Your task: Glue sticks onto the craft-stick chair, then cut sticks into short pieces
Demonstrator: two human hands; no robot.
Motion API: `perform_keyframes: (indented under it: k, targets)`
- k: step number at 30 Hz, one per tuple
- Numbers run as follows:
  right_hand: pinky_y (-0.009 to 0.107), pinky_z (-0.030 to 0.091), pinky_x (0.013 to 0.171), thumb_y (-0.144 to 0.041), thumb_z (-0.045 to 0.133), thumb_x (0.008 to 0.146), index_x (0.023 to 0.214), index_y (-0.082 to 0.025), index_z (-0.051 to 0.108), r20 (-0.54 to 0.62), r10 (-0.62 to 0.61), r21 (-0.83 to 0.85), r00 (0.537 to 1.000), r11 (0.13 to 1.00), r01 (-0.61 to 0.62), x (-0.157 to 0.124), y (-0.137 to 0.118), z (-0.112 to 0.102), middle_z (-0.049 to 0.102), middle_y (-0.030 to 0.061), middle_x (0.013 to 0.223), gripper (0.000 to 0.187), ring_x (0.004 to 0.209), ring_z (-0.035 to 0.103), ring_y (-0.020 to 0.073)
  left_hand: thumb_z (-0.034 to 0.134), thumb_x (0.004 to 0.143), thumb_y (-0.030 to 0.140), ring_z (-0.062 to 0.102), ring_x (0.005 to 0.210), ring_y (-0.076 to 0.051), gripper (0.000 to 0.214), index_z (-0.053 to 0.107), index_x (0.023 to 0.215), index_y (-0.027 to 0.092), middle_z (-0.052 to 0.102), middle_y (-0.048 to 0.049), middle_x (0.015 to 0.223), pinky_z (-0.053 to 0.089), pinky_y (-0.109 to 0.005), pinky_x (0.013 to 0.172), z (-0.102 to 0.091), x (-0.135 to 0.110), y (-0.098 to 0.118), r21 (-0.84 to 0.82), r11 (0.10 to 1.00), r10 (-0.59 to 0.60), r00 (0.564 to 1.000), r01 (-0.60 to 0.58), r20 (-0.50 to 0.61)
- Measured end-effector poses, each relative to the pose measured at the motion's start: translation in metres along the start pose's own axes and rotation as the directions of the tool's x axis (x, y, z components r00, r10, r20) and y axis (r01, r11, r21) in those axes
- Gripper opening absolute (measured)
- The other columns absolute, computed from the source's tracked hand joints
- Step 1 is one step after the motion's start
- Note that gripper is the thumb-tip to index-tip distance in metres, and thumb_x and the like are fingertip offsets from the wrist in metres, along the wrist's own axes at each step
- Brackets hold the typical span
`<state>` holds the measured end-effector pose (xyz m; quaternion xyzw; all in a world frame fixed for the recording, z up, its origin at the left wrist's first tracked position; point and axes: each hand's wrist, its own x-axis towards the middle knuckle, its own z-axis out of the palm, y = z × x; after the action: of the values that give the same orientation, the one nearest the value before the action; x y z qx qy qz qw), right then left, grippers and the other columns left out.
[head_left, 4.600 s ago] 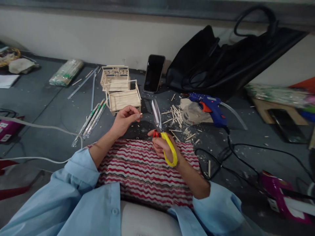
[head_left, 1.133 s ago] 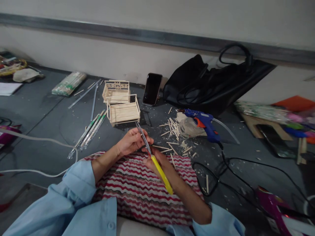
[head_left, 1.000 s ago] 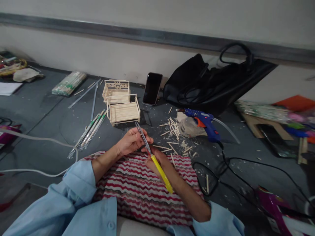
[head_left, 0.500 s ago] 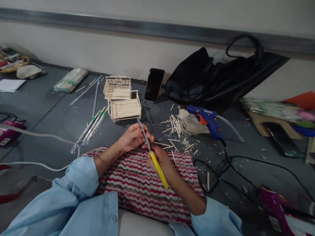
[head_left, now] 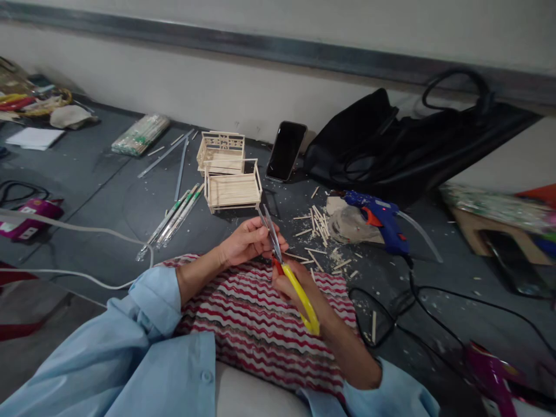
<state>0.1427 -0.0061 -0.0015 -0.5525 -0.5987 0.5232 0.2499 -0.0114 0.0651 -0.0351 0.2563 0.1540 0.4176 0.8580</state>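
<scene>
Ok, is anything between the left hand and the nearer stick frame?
Partly: the scissors in the right hand cross over the left hand, tips showing by the right end of the frame. Left of the scissors, nothing visible intervenes.

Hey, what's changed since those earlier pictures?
Since the first picture, the left hand has moved from beside the front wooden frame toward the scissors. Their blades, looking shut moments ago, have parted. The right hand still grips the scissors; frame and glue gun haven't moved.

Scissors before stick frames, stick pile at right, glue gun farther right, bag behind it
</scene>
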Motion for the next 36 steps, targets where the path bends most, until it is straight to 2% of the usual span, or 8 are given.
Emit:
perform_keyframes:
  k: [3,7,15,22,29,33,36]
  targets:
    - [0.025,0.030,0.049,-0.023,0.047,0.066,0.058,-0.022,0.043,0.052,0.039,0.038,0.998,0.998,-0.041,-0.004,-0.007,-0.002,0.042,-0.0045,0.053,0.008,0.051,0.036,0.0104,0.081,0.063,0.034,0.071,0.075,-0.022,0.035,0.062,0.086,0.014,0.072,-0.0055,0.077,0.055,-0.030,0.065,0.000,0.000,-0.002,-0.015,1.000,-0.006,1.000,0.006,0.005]
    - [0.024,0.026,0.046,-0.019,0.046,0.060,0.060,-0.022,0.041,0.033,0.114,0.060,0.993,0.992,-0.116,0.006,-0.006,0.001,0.037,-0.0064,0.050,0.006,0.047,0.032,0.0092,0.081,0.063,0.032,0.071,0.075,-0.022,0.035,0.062,0.087,0.014,0.072,-0.0053,0.077,0.056,-0.031,0.066,-0.001,0.000,-0.003,-0.030,1.000,-0.007,1.000,0.007,0.003]
    - [0.022,0.026,0.046,-0.015,0.045,0.055,0.073,-0.022,0.047,-0.009,0.030,0.049,1.000,0.998,-0.030,0.011,0.004,0.009,0.038,-0.0070,0.057,0.020,0.050,0.031,0.0087,0.079,0.066,0.033,0.071,0.075,-0.022,0.033,0.061,0.087,0.014,0.071,-0.0052,0.078,0.057,-0.030,0.062,-0.002,-0.003,-0.002,-0.025,1.000,0.005,1.000,-0.005,0.003]
    - [0.022,0.024,0.044,-0.017,0.043,0.053,0.072,-0.022,0.043,-0.027,-0.012,0.066,1.000,0.998,0.013,0.007,-0.004,0.010,0.035,-0.0080,0.055,0.019,0.049,0.029,0.0081,0.079,0.066,0.035,0.071,0.072,-0.022,0.035,0.060,0.086,0.014,0.071,-0.0053,0.075,0.053,-0.021,0.048,0.001,-0.003,-0.001,0.025,0.999,0.034,0.999,-0.034,0.022]
    - [0.020,0.026,0.046,-0.017,0.043,0.054,0.068,-0.021,0.042,-0.051,-0.075,0.059,0.996,0.995,0.078,0.009,0.002,0.012,0.036,-0.0081,0.055,0.015,0.050,0.030,0.0075,0.078,0.066,0.035,0.071,0.070,-0.022,0.035,0.060,0.086,0.013,0.070,-0.0050,0.074,0.052,-0.019,0.045,0.003,-0.004,0.001,0.056,0.997,0.057,0.998,-0.058,0.024]
    - [0.020,0.028,0.047,-0.016,0.046,0.057,0.069,-0.021,0.044,-0.040,-0.062,0.009,0.997,0.998,0.062,0.011,0.006,0.012,0.037,-0.0081,0.056,0.013,0.050,0.032,0.0075,0.078,0.067,0.034,0.070,0.071,-0.020,0.034,0.060,0.087,0.014,0.070,-0.0044,0.076,0.055,-0.024,0.054,0.001,-0.004,-0.001,0.068,0.995,0.078,0.997,-0.077,-0.002]
    - [0.021,0.032,0.051,-0.015,0.049,0.060,0.074,-0.021,0.048,-0.060,-0.074,-0.121,0.995,0.990,0.066,0.011,0.009,0.009,0.045,-0.0065,0.059,0.015,0.053,0.040,0.0089,0.079,0.066,0.034,0.070,0.069,-0.017,0.034,0.060,0.085,0.014,0.070,-0.0028,0.074,0.057,-0.029,0.066,0.001,-0.005,0.000,0.095,0.990,0.111,0.993,-0.108,-0.027]
